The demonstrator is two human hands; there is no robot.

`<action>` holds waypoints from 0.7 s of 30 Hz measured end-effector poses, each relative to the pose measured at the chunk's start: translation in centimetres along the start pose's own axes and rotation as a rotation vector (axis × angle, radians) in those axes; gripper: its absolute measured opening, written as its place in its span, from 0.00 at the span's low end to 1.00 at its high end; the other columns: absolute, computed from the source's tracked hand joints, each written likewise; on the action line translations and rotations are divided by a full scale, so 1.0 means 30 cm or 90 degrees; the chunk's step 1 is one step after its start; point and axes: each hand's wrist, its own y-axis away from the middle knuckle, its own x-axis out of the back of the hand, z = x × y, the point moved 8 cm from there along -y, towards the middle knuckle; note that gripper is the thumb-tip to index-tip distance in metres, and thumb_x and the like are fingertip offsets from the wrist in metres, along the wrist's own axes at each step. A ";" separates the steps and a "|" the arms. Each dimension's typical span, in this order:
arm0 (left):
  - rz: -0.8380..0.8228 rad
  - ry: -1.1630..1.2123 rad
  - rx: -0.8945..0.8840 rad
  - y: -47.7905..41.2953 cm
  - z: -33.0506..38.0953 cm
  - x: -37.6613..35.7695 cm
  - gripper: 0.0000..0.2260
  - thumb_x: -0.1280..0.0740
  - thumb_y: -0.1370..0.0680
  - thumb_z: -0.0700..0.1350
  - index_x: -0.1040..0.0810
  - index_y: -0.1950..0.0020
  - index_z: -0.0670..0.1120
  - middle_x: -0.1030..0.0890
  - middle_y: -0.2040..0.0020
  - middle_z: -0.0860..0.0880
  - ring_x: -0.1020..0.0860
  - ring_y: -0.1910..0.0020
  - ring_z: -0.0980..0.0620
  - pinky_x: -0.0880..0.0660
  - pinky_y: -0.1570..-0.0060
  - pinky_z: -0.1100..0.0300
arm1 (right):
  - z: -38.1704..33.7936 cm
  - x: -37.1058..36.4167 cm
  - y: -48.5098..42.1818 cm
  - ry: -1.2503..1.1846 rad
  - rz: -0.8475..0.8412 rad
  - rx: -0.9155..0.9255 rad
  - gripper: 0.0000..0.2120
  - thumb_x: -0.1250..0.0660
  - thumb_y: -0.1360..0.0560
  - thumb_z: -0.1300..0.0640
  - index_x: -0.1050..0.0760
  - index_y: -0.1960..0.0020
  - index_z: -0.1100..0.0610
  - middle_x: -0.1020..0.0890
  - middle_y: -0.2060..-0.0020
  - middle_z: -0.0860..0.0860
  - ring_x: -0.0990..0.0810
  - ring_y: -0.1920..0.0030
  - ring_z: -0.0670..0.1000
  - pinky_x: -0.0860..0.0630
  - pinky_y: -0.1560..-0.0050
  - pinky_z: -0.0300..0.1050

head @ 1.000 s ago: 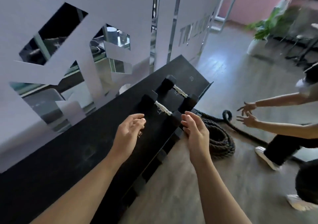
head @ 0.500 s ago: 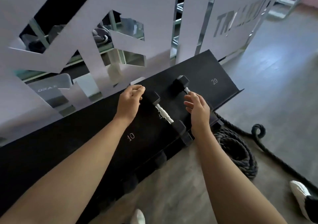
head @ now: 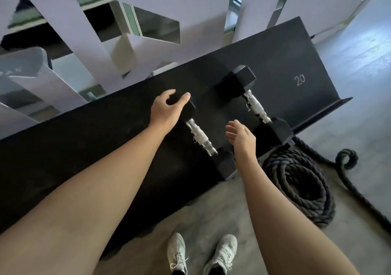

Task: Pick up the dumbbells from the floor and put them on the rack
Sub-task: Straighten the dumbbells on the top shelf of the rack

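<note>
**A:** What's around the rack (head: 105,147)?

**B:** A coiled black rope (head: 296,181) on the floor just off its right end, and white sneakers (head: 201,253) in front of it. A "20" mark (head: 299,80) is printed near that end.

**A:** Dumbbells?

**B:** Both on the rack: the left dumbbell (head: 201,136) and the right dumbbell (head: 255,103) side by side.

**A:** Hands?

**B:** Left hand (head: 167,110) is cupped over the left dumbbell's far head, fingers curled on it. Right hand (head: 242,138) hangs between the two, fingers loose, holding nothing.
</note>
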 end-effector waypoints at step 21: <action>-0.007 -0.162 -0.063 -0.140 0.041 -0.116 0.22 0.29 0.26 0.57 0.22 0.34 0.50 0.24 0.34 0.50 0.28 0.34 0.51 0.31 0.45 0.62 | 0.315 -0.013 -0.086 0.194 -0.003 -0.246 0.09 0.28 0.29 0.53 0.14 0.51 0.53 0.15 0.58 0.51 0.17 0.54 0.53 0.18 0.49 0.49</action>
